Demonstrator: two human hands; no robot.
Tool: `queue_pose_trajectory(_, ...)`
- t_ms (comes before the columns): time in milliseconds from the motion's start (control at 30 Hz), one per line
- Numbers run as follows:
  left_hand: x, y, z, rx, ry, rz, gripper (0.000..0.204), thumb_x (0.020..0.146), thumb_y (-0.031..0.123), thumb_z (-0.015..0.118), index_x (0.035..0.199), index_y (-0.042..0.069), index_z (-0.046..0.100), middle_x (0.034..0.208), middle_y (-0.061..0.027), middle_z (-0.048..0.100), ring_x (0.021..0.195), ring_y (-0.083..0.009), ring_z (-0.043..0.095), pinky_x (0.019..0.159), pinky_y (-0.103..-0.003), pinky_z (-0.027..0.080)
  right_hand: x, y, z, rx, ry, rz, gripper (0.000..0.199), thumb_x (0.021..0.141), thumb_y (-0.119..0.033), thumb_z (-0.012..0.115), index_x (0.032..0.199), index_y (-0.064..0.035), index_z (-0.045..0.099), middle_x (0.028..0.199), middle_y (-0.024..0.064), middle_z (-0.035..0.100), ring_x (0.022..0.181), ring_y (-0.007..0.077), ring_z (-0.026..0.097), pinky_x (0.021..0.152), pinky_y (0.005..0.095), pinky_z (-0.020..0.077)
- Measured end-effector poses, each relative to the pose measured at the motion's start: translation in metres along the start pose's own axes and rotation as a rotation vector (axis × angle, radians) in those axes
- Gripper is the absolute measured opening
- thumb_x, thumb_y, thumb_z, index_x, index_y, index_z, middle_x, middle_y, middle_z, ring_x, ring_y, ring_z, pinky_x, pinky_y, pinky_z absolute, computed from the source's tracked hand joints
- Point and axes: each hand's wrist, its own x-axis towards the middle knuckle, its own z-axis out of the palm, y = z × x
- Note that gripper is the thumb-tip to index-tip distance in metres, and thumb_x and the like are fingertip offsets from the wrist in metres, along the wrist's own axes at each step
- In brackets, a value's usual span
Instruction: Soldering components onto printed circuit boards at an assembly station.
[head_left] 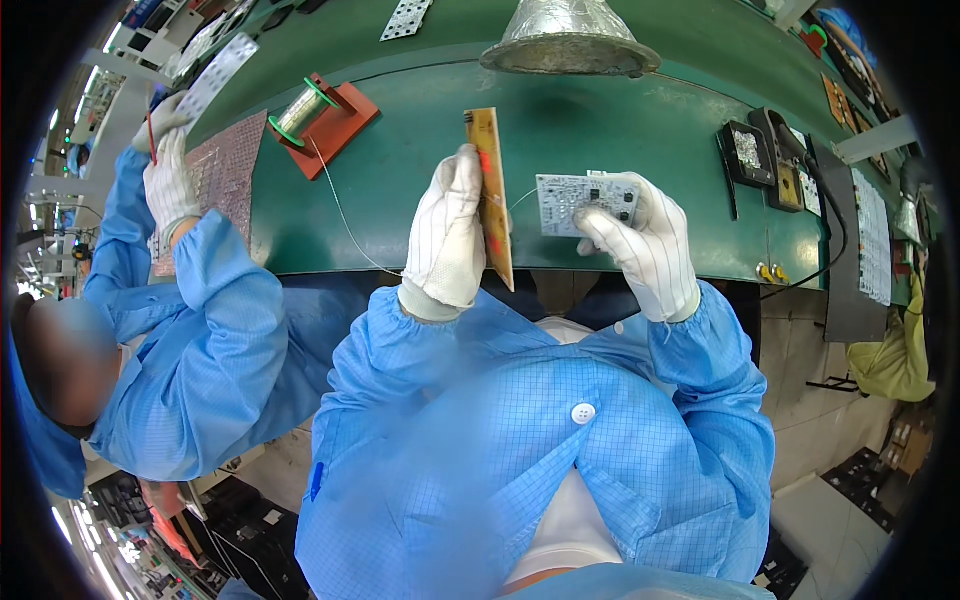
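Head view looks down on a green workbench point(620, 140) that curves across the upper half of the frame. At centre, the person's left hand point(445, 235), in a white striped glove, is closed around a narrow tan circuit board point(490, 190) held edge-on and nearly upright, its top end standing above the fingers and its lower end reaching below the wrist. Just right of centre, the right hand point(645, 245), gloved the same way, pinches a small white circuit board point(585, 203) by its right end, face toward the camera, with dark components showing on it. The two boards sit just beside each other, with a thin gap between them, both held above the near edge of the bench. A fine wire point(340, 205) runs from the boards' area up to a spool of solder wire point(300, 110) on a red stand point(335, 125) in the upper left. A silver fume-extraction funnel point(568, 40) hangs at top centre. Dark fixtures point(760, 150) stand on the bench at upper right. At far left, a co-worker in a blue coat point(190, 340) holds a white perforated panel point(215, 75) in a gloved hand point(170, 180). The person's own blue coat point(520, 430) fills the lower centre.
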Motion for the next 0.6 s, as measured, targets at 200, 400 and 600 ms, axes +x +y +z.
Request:
queue_pose_trajectory(200,0.001,0.000,-0.007,-0.010,-0.069,0.119,0.038,0.102,0.027,0.052,0.125,-0.003,0.050,0.113,-0.0066,0.057,0.104,-0.0106,0.053,0.094,-0.025,0.042,0.005,0.015,-0.008,-0.479,0.185,-0.527,0.026,0.086,-0.009,0.069,0.107,0.0032,0.062,0.093,0.0120,0.068,0.076,0.0165,0.065,0.066,0.0299,0.0526)
queue_pose_trajectory(400,0.000,0.012,-0.013,0.187,-0.058,0.102,0.036,0.101,0.027,0.053,0.116,-0.006,0.052,0.105,-0.0098,0.059,0.096,-0.0127,0.054,0.089,-0.025,0.044,0.015,0.014,-0.008,-0.622,0.191,-0.758,0.025,0.080,-0.002,0.073,0.103,0.0003,0.064,0.093,0.0143,0.069,0.080,0.0257,0.067,0.069,0.0334,0.0526)
queue_pose_trajectory(600,0.004,0.008,-0.003,0.263,0.063,0.035,0.038,0.090,0.025,0.065,0.110,-0.005,0.054,0.095,-0.0127,0.064,0.087,-0.0166,0.060,0.080,-0.029,0.049,0.015,-0.008,-0.001,-0.733,0.145,-0.854,0.023,0.078,-0.004,0.075,0.099,-0.0021,0.066,0.092,0.0145,0.069,0.079,0.0310,0.067,0.069,0.0367,0.0528)
